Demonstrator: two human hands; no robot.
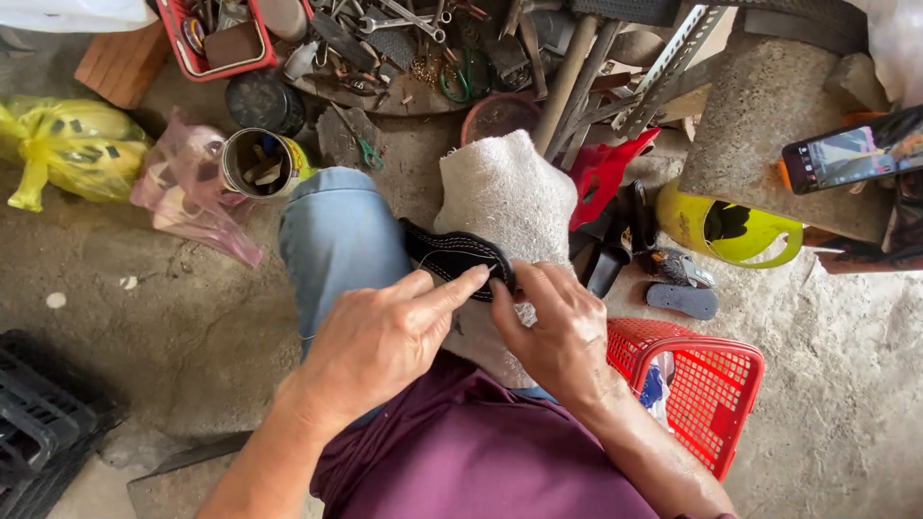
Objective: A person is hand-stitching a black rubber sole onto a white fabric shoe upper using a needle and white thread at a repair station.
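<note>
Rough concrete floor (pixel 846 384) spreads under a cluttered work corner, with a heap of hand tools (pixel 413 38) at the top of the view and a red plastic basket (pixel 711 384) just beside the seated person's right side. A white towel (pixel 505 192) is draped over the raised knee, apparently as a pad to work on. Across it lies a black leather strap (pixel 452 255) with pale stitching along its edge, its near end caught between both hands. The left hand (pixel 380 341) presses thumb and forefinger flat on the strap, a loose pinching grip that seems meant to steady it against the towel. The right hand (pixel 558 332) curls its fingers tightly round the strap's end, a closed grip; whether it also holds a needle or thread cannot be told. A metal tin (pixel 255 163) full of odds and ends stands on the floor near the left knee, a yellow bag (pixel 67 144) further left, and a phone (pixel 846 154) rests on a concrete block (pixel 760 125) at the right
</note>
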